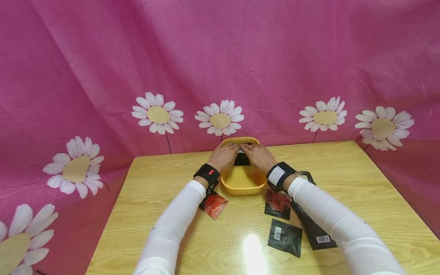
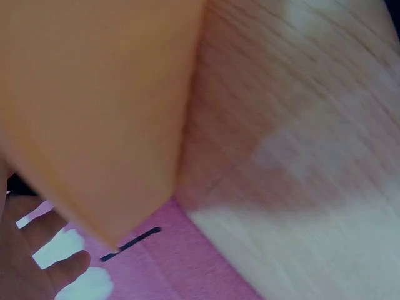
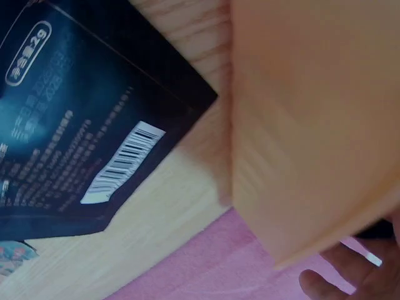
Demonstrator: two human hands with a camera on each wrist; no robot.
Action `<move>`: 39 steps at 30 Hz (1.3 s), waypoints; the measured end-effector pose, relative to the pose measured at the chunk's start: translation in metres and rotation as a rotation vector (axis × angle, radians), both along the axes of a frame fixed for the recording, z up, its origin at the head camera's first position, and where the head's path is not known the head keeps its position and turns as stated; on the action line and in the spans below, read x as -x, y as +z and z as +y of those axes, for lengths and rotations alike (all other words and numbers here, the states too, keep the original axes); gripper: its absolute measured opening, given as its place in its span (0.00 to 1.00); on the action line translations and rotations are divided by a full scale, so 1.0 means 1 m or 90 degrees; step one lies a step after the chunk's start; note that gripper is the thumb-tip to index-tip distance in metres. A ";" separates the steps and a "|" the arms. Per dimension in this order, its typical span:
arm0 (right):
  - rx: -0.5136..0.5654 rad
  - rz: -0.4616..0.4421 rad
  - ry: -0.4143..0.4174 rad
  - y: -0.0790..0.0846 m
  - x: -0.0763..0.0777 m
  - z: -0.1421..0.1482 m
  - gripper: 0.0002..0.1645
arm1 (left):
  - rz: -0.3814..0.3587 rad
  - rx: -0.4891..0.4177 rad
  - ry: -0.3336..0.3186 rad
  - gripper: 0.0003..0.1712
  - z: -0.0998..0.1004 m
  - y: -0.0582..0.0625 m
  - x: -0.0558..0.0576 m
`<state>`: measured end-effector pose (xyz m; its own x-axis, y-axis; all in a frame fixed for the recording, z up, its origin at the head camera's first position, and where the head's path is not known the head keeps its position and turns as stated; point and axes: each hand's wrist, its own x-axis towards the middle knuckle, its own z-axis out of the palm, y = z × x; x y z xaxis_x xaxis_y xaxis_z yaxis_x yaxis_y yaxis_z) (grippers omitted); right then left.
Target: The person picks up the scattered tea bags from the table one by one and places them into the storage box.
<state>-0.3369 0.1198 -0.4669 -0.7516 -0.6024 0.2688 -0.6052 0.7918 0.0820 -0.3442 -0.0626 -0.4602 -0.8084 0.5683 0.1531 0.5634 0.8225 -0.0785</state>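
A yellow plastic bin (image 1: 243,187) stands on the table, and both hands reach over its far half. Between them is a black packet (image 1: 242,159) with a small white patch at its top, set inside the bin. My left hand (image 1: 224,156) holds the packet from the left, my right hand (image 1: 259,156) from the right; the fingertips nearly meet. The thumbs' grip is hidden in the head view. In the left wrist view the bin's side (image 2: 100,112) covers most of the left hand (image 2: 31,256). Fingers of the right hand (image 3: 356,275) show past the rim in the right wrist view.
A red-and-black sachet (image 1: 214,205) lies left of the bin. To the right lie another red-and-black sachet (image 1: 277,204), a black sachet (image 1: 285,237) with a barcode and a long black pouch (image 1: 316,229) partly under the right arm. Pink flowered cloth (image 1: 268,76) hangs behind the table.
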 end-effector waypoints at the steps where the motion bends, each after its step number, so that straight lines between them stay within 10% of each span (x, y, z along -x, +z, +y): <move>1: -0.005 -0.006 0.000 -0.002 0.001 0.000 0.26 | -0.021 0.014 0.011 0.25 0.000 -0.002 0.001; 15: -0.099 -0.258 -0.066 0.001 0.015 -0.003 0.51 | -0.201 0.088 0.074 0.39 0.004 -0.010 0.023; 26: -0.103 -0.269 -0.043 0.003 0.030 0.002 0.35 | -0.234 0.075 0.066 0.41 0.002 -0.005 0.025; 39: -0.067 -0.230 -0.074 0.000 0.034 0.000 0.47 | -0.226 0.047 0.117 0.38 0.010 -0.011 0.030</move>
